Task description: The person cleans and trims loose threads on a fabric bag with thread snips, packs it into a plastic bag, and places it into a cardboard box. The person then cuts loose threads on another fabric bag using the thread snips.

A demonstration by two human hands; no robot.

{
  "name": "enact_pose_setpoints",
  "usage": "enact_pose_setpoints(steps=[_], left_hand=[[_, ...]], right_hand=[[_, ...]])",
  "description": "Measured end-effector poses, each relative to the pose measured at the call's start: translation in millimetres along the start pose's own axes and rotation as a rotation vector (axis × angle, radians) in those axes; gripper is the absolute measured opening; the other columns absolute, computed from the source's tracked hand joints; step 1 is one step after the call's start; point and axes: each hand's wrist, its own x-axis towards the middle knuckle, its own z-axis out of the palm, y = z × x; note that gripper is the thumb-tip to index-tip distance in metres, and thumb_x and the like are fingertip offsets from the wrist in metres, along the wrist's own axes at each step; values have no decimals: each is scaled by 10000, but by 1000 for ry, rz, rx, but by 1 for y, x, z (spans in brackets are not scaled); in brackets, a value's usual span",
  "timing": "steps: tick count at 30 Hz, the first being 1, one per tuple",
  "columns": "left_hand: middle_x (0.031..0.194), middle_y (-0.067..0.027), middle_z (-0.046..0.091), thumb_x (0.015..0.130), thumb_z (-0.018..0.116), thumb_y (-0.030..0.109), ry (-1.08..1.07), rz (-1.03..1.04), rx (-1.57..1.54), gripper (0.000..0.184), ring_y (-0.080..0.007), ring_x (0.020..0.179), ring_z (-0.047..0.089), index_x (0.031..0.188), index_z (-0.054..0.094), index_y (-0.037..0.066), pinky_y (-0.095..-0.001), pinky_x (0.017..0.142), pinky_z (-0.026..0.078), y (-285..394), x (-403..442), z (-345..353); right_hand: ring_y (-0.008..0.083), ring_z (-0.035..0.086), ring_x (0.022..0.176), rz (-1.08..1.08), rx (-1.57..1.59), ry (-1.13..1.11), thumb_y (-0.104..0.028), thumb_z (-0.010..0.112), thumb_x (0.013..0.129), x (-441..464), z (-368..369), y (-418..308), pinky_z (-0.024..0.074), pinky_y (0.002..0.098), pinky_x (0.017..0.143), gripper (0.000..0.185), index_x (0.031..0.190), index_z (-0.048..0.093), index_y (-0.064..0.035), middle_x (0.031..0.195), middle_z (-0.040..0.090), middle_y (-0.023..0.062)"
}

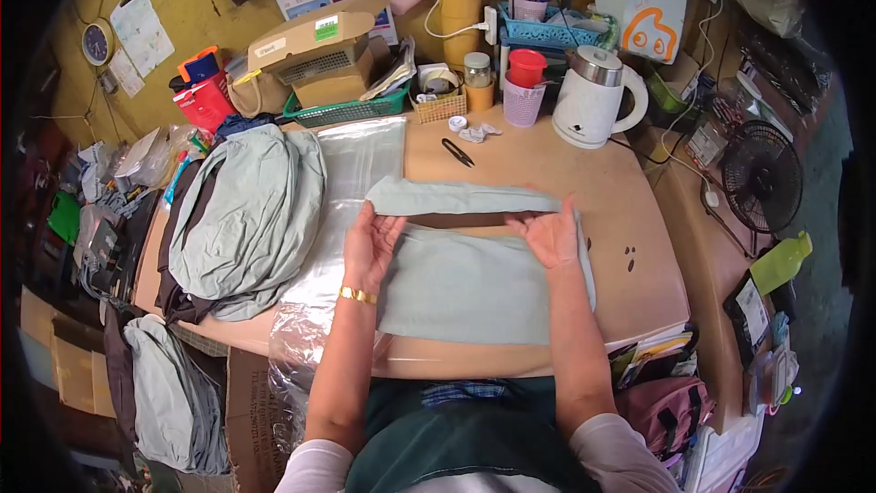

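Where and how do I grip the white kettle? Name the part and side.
Best take the looped handle from the right: it juts out that way from the upright white kettle, with an opening for fingers. On the left, the lilac cup stands close by.

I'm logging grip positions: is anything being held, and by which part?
Yes, a strip of pale grey-green cloth: the left hand holds its left end, the right hand its right end.
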Motion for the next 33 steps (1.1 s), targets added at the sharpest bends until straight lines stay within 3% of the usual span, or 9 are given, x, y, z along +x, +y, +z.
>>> enact_pose_setpoints(steps=[4, 8, 10, 14, 18, 23, 26, 28, 33], left_hand=[[920, -116, 670, 1021, 493, 262, -101, 107, 255, 308, -222, 910, 676, 940, 615, -9, -376, 864, 570, -5, -50, 22], [877, -112, 663, 1019, 504, 279, -71, 149, 384, 347, -214, 878, 677, 879, 620, -16, -355, 833, 564, -25, -98, 34], [906, -119, 676, 1015, 518, 281, -191, 196, 458, 361, -208, 845, 682, 900, 625, -44, -341, 840, 550, -34, -112, 32], [656, -89, 653, 1036, 391, 433, -119, -4, 700, 635, -145, 604, 646, 670, 628, -29, -255, 598, 524, -14, -127, 48], [493, -63, 583, 1028, 363, 469, -21, 116, 913, 711, -111, 462, 571, 570, 636, -2, -225, 469, 441, -10, -117, 37], [1137, -153, 632, 1026, 383, 429, -229, -31, 60, 507, -191, 1002, 646, 1243, 545, 1, -294, 816, 523, 10, -102, 58], [1478, -147, 364, 999, 416, 479, -232, 164, 598, 602, -304, 1335, 418, 1468, 308, 118, -477, 1088, 352, 4, -85, 36], [1529, -165, 302, 978, 456, 469, -395, 476, 1925, 623, -352, 1422, 282, 1476, 324, 119, -580, 1127, 217, -12, -98, 27], [1581, -169, 201, 953, 467, 494, -284, 391, 2133, 698, -378, 1465, 149, 1512, 279, 120, -673, 1108, 118, -35, -78, -9]], right_hand=[[340, 597, 1086, 576, -666, -989, -521, 652, 870, -19, 83, -15, 434, 470, 989, 644, 1111, 613, 75, 1092, 661, 178], [298, 663, 913, 222, -817, -642, -392, 725, 831, -28, 174, -10, 478, 421, 867, 419, 962, 686, 5, 948, 702, 120], [310, 649, 746, -699, -1803, -400, -349, 736, 810, -13, 197, 1, 486, 416, 711, 353, 894, 686, -10, 846, 692, 134], [295, 616, 663, -36, -1772, -512, -220, 703, 839, -11, 196, 11, 460, 384, 625, 203, 830, 665, -20, 710, 647, 132], [379, 589, 651, -292, -1712, -480, -197, 658, 867, -16, 184, 24, 442, 460, 601, 173, 815, 635, -34, 671, 606, 158], [355, 593, 852, -791, -1699, 41, -205, 663, 863, 2, 170, 12, 456, 433, 737, 182, 935, 627, -43, 904, 630, 149], [354, 517, 1091, -716, -1848, -8, -257, 689, 845, -27, 149, 12, 402, 475, 908, 327, 1083, 598, -52, 1185, 557, 153], [360, 451, 1228, -475, -1990, -100, -291, 705, 831, -60, 127, 27, 352, 520, 1009, 442, 1183, 574, -57, 1343, 484, 162], [365, 171, 1449, 4, -2419, 37, -453, 619, 869, -105, 63, 26, 67, 701, 1096, 738, 1477, 338, -142, 1553, 226, 192]])
